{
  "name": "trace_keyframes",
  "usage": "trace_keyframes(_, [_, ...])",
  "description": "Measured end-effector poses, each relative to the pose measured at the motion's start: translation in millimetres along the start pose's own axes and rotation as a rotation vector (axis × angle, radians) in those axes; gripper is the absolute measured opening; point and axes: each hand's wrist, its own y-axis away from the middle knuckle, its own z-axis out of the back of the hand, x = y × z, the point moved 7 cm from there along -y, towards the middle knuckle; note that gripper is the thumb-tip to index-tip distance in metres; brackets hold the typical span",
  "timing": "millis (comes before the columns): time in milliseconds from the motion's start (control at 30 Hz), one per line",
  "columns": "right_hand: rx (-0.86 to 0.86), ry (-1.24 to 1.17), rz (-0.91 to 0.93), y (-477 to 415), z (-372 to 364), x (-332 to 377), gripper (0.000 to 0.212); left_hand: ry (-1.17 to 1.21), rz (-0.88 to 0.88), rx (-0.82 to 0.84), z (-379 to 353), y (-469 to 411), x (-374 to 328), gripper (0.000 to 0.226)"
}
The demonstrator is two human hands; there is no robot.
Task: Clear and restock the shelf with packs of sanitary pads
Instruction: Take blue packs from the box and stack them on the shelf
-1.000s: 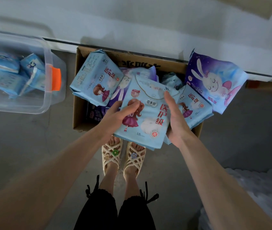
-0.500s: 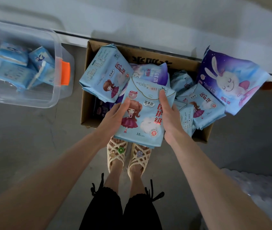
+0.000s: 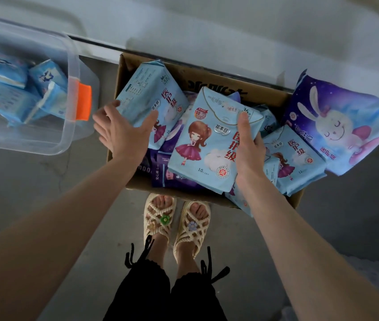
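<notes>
Your right hand [image 3: 249, 149] grips the girl-print blue pack [image 3: 207, 140] by its right edge, thumb on its face, over the cardboard box [image 3: 221, 88]. Its long axis runs away from you, flap end toward the far wall. Your left hand [image 3: 121, 133] is spread, fingers straight, at the near corner of a second blue pack [image 3: 151, 93].

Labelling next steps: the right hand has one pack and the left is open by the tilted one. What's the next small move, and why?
Probably close the left hand on the tilted blue pack leaning at the left of the cardboard box. Its fingers are spread right at that pack's lower edge, while the right hand grips the middle blue pack.
</notes>
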Motion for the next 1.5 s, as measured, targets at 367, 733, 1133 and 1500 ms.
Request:
trace_keyframes(367, [0.007,0.069,0.097,-35,-15,-15,0.041,0.1,0.109,0.071,-36,-51,38,0.108])
trace_keyframes(733, [0.003,0.12,0.12,9,0,10,0.052,0.239,0.121,0.043,24,-10,29,0.097])
trace_keyframes(1133, [0.143,0.258,0.374,211,16,142,0.04,0.38,0.052,0.072,224,118,-58,0.101])
trace_keyframes(1500, [0.445,0.29,0.666,444,-10,306,0.036,0.546,-0.191,-0.226,481,236,-169,0.093])
